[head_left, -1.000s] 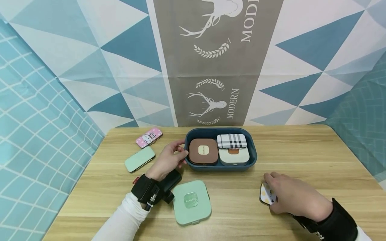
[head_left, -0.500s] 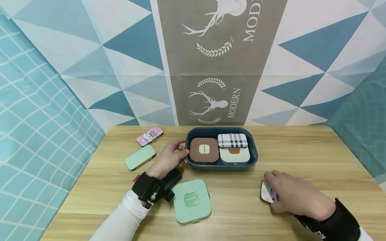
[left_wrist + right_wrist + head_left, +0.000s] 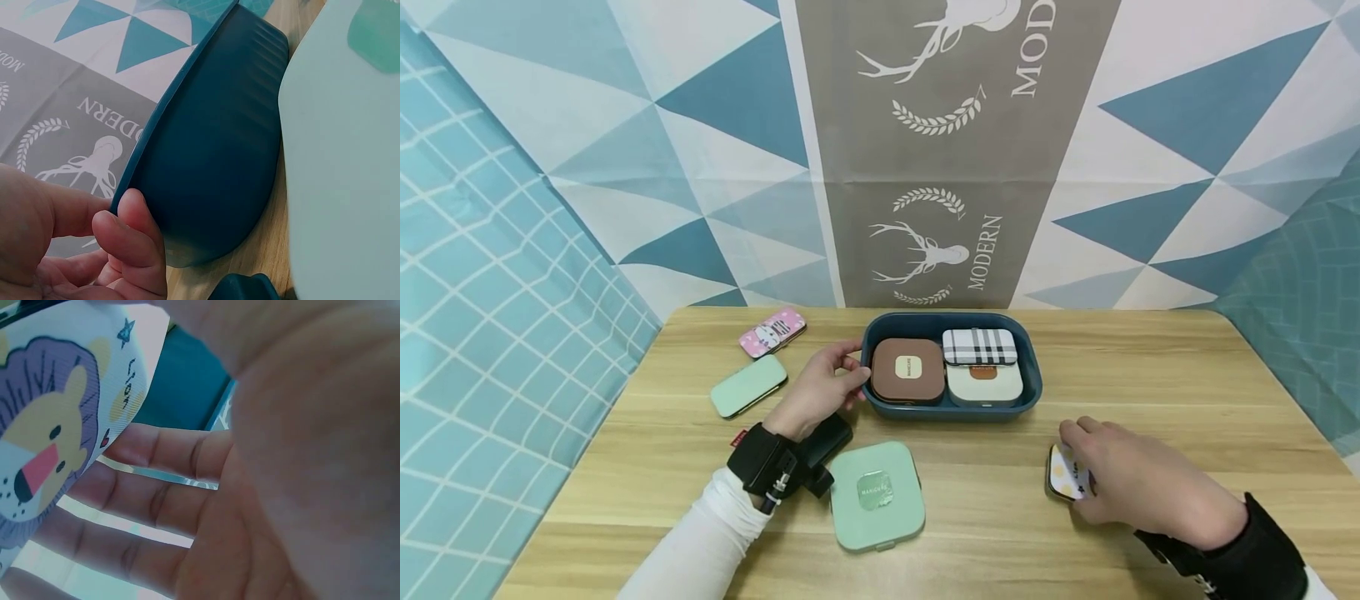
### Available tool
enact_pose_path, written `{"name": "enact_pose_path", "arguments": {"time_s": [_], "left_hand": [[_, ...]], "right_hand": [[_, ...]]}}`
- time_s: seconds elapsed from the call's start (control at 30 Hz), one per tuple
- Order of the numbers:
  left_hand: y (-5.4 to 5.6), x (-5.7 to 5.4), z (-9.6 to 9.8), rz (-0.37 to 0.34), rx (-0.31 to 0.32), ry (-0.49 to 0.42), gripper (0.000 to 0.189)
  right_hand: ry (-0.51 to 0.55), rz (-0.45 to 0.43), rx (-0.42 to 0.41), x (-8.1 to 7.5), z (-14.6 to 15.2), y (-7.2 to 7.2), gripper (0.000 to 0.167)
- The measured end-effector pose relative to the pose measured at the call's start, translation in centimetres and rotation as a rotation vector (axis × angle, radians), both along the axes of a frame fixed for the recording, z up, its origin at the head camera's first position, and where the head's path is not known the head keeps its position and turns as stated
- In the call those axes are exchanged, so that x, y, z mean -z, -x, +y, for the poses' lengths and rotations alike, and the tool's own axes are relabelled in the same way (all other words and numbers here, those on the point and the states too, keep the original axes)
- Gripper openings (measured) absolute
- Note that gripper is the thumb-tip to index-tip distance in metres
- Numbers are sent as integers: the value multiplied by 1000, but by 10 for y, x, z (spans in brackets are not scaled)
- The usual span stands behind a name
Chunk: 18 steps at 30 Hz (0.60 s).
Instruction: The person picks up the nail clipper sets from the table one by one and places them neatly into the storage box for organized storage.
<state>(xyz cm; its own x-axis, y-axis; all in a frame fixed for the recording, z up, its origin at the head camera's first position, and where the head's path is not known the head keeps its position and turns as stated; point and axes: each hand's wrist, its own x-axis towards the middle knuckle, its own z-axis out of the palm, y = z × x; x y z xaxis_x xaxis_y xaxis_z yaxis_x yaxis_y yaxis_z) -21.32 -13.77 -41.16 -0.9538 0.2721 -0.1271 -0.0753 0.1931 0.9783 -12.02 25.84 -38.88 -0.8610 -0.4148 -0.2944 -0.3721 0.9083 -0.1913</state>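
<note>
My left hand [image 3: 822,385] pinches the left rim of a dark blue plastic basket [image 3: 951,412], its thumb and fingers on either side of the rim in the left wrist view. Inside the basket lie a brown square case [image 3: 891,385], a cream case [image 3: 996,387] and a plaid case [image 3: 980,346] on top of the cream one. At the right, my right hand [image 3: 1138,475] holds a small flat case with a lion print [image 3: 50,437] by its edges, between thumb and fingers. Part of that case is hidden under the hand.
A mint square case [image 3: 880,525] lies in front of the basket. To the left are a mint oblong case [image 3: 748,386] and a pink cartoon case [image 3: 771,332]. A black object [image 3: 831,437] with a red tag lies partly under the left wrist. Patterned cloth [image 3: 917,167] hangs behind the table.
The head view has shifted slightly, with the table a little higher in it. Both hands keep their holds on the basket rim and the lion-print case.
</note>
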Motion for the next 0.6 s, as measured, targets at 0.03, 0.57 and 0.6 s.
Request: {"name": "enact_pose_path", "arguments": {"time_s": [0.03,0.57,0.6], "left_hand": [[0,0,0,2,-1,1,55],[-1,-1,0,-7,-12,12,55],[-2,-1,0,-8,-13,13,55]], "right_hand": [[4,11,-6,0,1,0,59],[47,193,-85,-9,6,-6,55],[48,198,-87,-10,6,-5,56]]}}
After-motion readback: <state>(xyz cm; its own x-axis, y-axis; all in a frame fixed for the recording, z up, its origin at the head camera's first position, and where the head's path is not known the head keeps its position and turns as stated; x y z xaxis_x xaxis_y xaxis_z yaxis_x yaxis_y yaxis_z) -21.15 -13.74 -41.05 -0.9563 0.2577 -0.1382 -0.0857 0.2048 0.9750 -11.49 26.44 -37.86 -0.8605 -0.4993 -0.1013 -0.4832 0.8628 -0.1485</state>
